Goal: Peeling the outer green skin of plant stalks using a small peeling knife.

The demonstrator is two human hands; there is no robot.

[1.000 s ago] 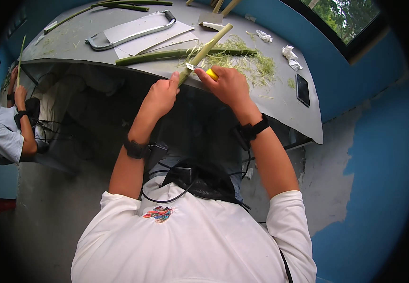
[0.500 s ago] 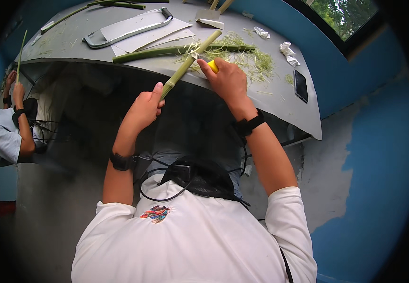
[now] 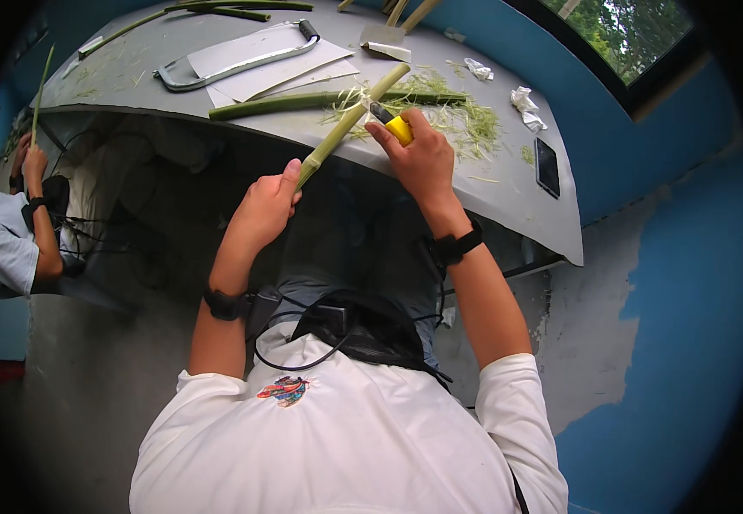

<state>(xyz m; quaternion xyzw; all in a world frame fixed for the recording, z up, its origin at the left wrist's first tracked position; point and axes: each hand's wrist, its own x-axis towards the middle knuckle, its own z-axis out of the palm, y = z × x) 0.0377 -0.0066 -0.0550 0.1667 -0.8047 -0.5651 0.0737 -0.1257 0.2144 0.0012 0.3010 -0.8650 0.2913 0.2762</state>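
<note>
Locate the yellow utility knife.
Head view, upper middle: the yellow utility knife is in the right hand, its tip at the bamboo stalk in the left hand.

Saw (image 3: 247, 68): frame smooth metal, low sheen. Beneath it, paper sheets (image 3: 299, 72), matt. Nearer the wearer than the saw, bamboo stalk (image 3: 337, 137): smooth, woody, rough with loose fibres partway along. Right of the saw: yellow handle (image 3: 400, 130), apparently plastic; shavings (image 3: 479, 128), fibrous; phone (image 3: 547, 167), glossy.

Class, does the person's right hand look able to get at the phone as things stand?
Probably yes: the phone lies uncovered to the right of the right hand, with nothing bulky between. That hand grips a yellow-and-black cutter, though, so it may need freeing first.
</note>
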